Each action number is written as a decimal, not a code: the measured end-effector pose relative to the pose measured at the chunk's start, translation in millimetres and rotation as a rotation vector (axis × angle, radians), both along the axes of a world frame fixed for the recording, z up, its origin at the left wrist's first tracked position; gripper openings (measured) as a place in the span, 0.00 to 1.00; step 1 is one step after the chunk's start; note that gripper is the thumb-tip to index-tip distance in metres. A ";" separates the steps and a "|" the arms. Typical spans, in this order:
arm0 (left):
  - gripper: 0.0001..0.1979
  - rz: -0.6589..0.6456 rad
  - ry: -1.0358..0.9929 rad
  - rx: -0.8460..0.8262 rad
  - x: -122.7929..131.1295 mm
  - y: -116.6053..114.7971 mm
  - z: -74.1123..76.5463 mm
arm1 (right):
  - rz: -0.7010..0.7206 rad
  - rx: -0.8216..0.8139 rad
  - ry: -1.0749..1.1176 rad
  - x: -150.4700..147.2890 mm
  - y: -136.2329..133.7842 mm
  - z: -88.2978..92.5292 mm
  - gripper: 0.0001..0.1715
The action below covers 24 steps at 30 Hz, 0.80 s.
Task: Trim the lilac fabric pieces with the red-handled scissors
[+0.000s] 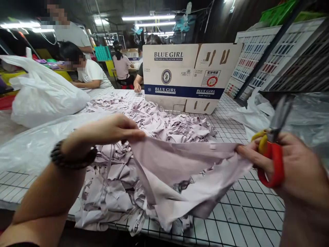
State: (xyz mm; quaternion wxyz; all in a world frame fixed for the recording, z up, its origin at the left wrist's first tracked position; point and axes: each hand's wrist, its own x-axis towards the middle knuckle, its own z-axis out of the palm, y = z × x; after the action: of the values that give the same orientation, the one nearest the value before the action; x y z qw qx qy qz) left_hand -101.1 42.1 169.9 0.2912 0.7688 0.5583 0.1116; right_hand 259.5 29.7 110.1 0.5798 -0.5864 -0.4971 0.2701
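Note:
A pale lilac fabric piece (180, 168) is stretched between my two hands above the table. My left hand (110, 128), with a dark bead bracelet at the wrist, pinches its left edge. My right hand (290, 164) pinches the right edge with the fingertips. That same hand also carries scissors (272, 154) with red and yellow handles, blades pointing up. Beneath the stretched piece lies a heap of similar lilac fabric pieces (154, 120), spread over the table.
The table (244, 212) has a white grid surface. A Blue Girl cardboard box (190, 77) stands at the far side. A full white plastic bag (43, 92) lies at left, clear plastic sheeting (311, 120) at right. Several other people sit behind.

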 end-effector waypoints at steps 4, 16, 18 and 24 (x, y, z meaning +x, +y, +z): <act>0.25 -0.151 -0.163 -0.436 16.2 13.2 -70.9 | 0.107 -0.071 -0.019 -8.2 58.8 -28.7 0.28; 0.26 0.189 -0.953 -0.809 63.9 -47.3 -179.1 | 0.628 -0.540 0.160 -69.9 0.5 -109.6 0.30; 0.24 0.173 -1.040 -0.831 69.6 -48.4 -174.6 | 0.648 -0.570 0.353 -78.9 -27.5 -120.9 0.30; 0.21 0.070 -1.227 -0.835 99.2 -60.0 -162.2 | 0.410 -0.383 0.585 -92.7 -54.4 -131.4 0.29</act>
State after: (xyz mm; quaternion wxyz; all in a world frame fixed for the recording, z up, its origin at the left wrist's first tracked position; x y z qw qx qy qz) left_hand -2.0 -17.9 7.7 0.8149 0.3755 0.3156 0.3088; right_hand 166.8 -24.8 -21.2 0.5113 -0.4710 -0.3582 0.6232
